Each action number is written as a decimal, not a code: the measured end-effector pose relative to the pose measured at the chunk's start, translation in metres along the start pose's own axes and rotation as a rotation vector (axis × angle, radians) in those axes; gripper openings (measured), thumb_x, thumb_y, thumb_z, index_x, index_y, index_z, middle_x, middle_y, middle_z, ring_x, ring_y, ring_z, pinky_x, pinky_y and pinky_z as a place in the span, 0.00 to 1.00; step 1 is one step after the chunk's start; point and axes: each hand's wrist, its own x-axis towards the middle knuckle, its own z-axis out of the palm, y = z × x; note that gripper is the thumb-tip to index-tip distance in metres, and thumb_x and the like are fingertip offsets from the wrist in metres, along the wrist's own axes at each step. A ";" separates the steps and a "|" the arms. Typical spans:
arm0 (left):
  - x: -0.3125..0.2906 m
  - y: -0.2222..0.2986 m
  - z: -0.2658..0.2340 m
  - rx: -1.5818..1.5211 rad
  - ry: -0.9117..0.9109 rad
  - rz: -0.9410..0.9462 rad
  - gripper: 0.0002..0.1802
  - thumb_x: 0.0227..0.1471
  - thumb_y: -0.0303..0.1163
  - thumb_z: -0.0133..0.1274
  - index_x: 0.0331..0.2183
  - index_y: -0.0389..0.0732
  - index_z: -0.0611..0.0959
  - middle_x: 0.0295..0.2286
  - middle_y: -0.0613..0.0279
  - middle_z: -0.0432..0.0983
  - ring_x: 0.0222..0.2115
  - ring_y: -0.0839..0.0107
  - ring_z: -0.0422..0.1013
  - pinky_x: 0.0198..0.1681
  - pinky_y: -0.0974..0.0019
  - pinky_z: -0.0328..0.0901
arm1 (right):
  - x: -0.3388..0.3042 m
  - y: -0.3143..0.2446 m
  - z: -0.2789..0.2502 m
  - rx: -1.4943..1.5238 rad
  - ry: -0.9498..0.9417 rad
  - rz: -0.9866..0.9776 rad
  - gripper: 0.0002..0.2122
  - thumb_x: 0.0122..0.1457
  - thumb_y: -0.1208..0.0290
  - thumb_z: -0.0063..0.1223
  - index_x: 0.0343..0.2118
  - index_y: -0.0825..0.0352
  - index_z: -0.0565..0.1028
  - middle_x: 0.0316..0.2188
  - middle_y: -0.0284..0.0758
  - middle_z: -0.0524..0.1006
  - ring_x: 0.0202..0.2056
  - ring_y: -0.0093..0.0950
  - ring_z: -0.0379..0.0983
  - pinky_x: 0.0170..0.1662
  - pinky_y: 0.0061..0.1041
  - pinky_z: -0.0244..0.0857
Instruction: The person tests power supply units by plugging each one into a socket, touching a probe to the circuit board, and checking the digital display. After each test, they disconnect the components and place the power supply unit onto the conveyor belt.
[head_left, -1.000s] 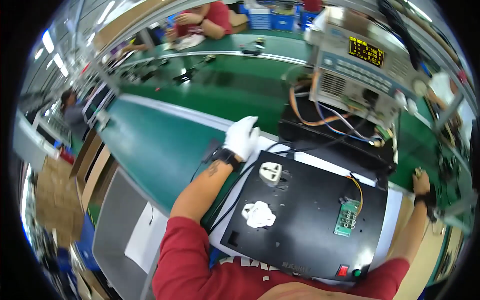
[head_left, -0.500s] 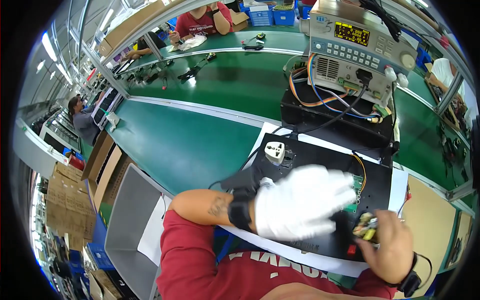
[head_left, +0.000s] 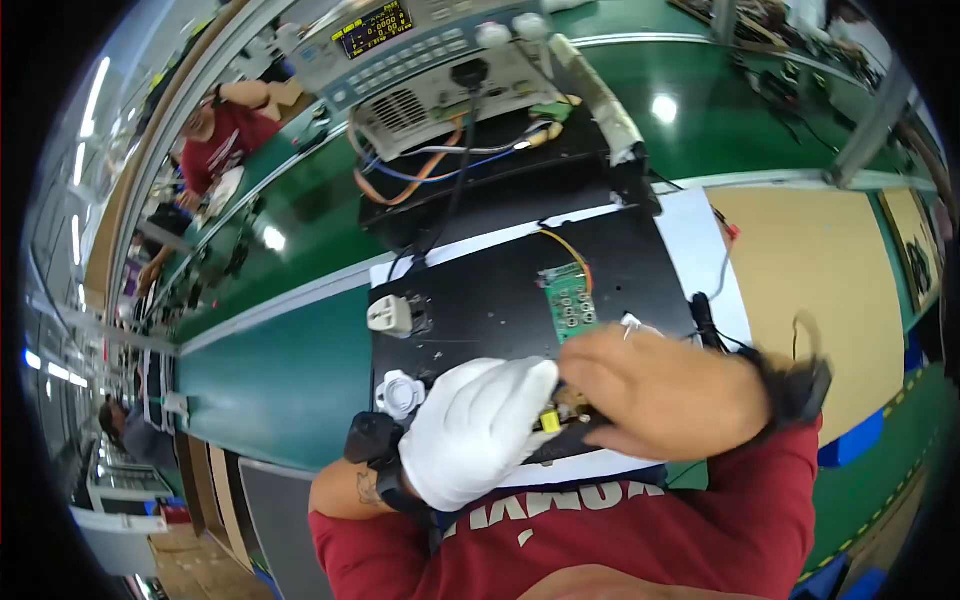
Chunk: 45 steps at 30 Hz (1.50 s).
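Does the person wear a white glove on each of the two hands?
No, the left hand wears a white glove, but the right hand is bare.

It's an electronics workshop; workbench, meter and circuit board show it.

Matt white cloth glove on the left hand, softly creased! Under it, a broad, flat black box, smooth with a low sheen. Look at the small component assembly: its yellow block has a plastic look, though blur hides the finish. Hard white plastic for the chunky socket block, plain white paper alongside, a dull tan board, and, beyond, a glossy green tabletop throwing back lamplight!
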 end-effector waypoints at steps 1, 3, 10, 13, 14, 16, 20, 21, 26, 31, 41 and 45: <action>0.001 0.001 0.001 -0.015 0.007 0.030 0.32 0.28 0.31 0.59 0.40 0.31 0.69 0.32 0.54 0.71 0.29 0.62 0.69 0.34 0.65 0.63 | -0.009 0.014 -0.013 -0.092 -0.006 -0.071 0.25 0.40 0.66 0.59 0.40 0.72 0.65 0.39 0.44 0.66 0.39 0.41 0.64 0.41 0.31 0.59; 0.002 0.002 0.001 -0.023 -0.061 -0.036 0.30 0.29 0.31 0.60 0.39 0.32 0.71 0.31 0.56 0.71 0.29 0.63 0.69 0.34 0.66 0.63 | -0.017 0.054 -0.040 -0.010 0.141 0.023 0.16 0.42 0.69 0.56 0.35 0.69 0.70 0.33 0.40 0.71 0.35 0.37 0.68 0.37 0.31 0.62; 0.005 0.003 -0.002 -0.245 -0.162 0.068 0.25 0.31 0.35 0.59 0.33 0.32 0.72 0.28 0.53 0.72 0.26 0.59 0.70 0.30 0.64 0.65 | -0.022 0.219 -0.017 -0.238 0.580 0.820 0.17 0.46 0.74 0.48 0.41 0.69 0.65 0.28 0.42 0.73 0.32 0.38 0.70 0.35 0.30 0.63; 0.004 0.003 0.002 -0.250 -0.112 0.153 0.22 0.34 0.39 0.59 0.29 0.33 0.73 0.29 0.53 0.72 0.27 0.59 0.70 0.31 0.64 0.65 | -0.021 0.252 0.000 -0.554 0.596 0.818 0.11 0.47 0.77 0.44 0.36 0.67 0.65 0.27 0.46 0.73 0.32 0.44 0.70 0.34 0.38 0.62; 0.002 0.003 0.002 -0.202 -0.052 0.166 0.21 0.34 0.39 0.59 0.29 0.35 0.74 0.29 0.53 0.72 0.27 0.60 0.70 0.31 0.65 0.65 | -0.021 0.258 0.000 -0.554 0.515 0.921 0.10 0.47 0.77 0.44 0.35 0.67 0.64 0.26 0.47 0.73 0.31 0.45 0.69 0.33 0.39 0.62; 0.001 0.005 0.001 -0.152 0.026 0.158 0.20 0.32 0.39 0.59 0.28 0.37 0.74 0.29 0.55 0.72 0.27 0.61 0.69 0.31 0.66 0.65 | -0.025 0.263 -0.014 -0.645 0.564 1.010 0.09 0.47 0.78 0.42 0.34 0.66 0.62 0.25 0.50 0.72 0.29 0.48 0.69 0.32 0.42 0.61; 0.002 -0.002 -0.010 -0.194 0.061 0.121 0.19 0.30 0.37 0.60 0.26 0.37 0.74 0.28 0.55 0.71 0.27 0.60 0.69 0.31 0.65 0.65 | -0.062 0.242 -0.067 -0.708 0.839 0.860 0.11 0.49 0.77 0.37 0.37 0.68 0.63 0.23 0.52 0.70 0.28 0.51 0.67 0.31 0.42 0.60; -0.001 -0.007 -0.019 -0.222 -0.040 0.109 0.19 0.31 0.37 0.61 0.26 0.37 0.73 0.29 0.54 0.71 0.27 0.59 0.69 0.30 0.64 0.65 | -0.076 0.229 -0.082 -0.762 0.884 0.779 0.11 0.49 0.76 0.37 0.37 0.68 0.64 0.23 0.53 0.70 0.28 0.52 0.66 0.32 0.42 0.59; -0.026 -0.011 -0.061 -0.232 0.196 -0.163 0.30 0.31 0.27 0.61 0.41 0.36 0.69 0.34 0.52 0.70 0.33 0.61 0.69 0.35 0.65 0.65 | -0.113 0.159 -0.126 -0.129 1.070 0.774 0.14 0.55 0.73 0.35 0.40 0.67 0.72 0.17 0.26 0.66 0.18 0.13 0.55 0.22 0.13 0.50; -0.030 -0.038 -0.064 -0.584 0.935 -0.677 0.35 0.37 0.15 0.54 0.50 0.34 0.61 0.40 0.57 0.68 0.35 0.74 0.67 0.35 0.75 0.64 | -0.077 0.128 -0.103 -0.144 1.053 0.574 0.11 0.54 0.74 0.42 0.39 0.68 0.71 0.21 0.29 0.67 0.26 0.17 0.64 0.30 0.15 0.58; -0.071 -0.048 -0.030 -0.934 0.718 -0.871 0.43 0.34 0.12 0.56 0.52 0.35 0.56 0.41 0.45 0.67 0.37 0.67 0.68 0.37 0.70 0.67 | -0.017 0.060 -0.069 0.176 -0.048 0.286 0.05 0.49 0.74 0.49 0.25 0.71 0.68 0.12 0.36 0.66 0.14 0.28 0.64 0.19 0.24 0.56; -0.089 -0.053 -0.008 -1.109 0.780 -0.890 0.35 0.43 0.20 0.49 0.53 0.36 0.55 0.38 0.44 0.69 0.37 0.67 0.69 0.39 0.69 0.64 | -0.001 0.052 -0.042 1.015 0.039 0.254 0.08 0.55 0.71 0.44 0.26 0.70 0.64 0.12 0.25 0.63 0.11 0.12 0.57 0.14 0.12 0.49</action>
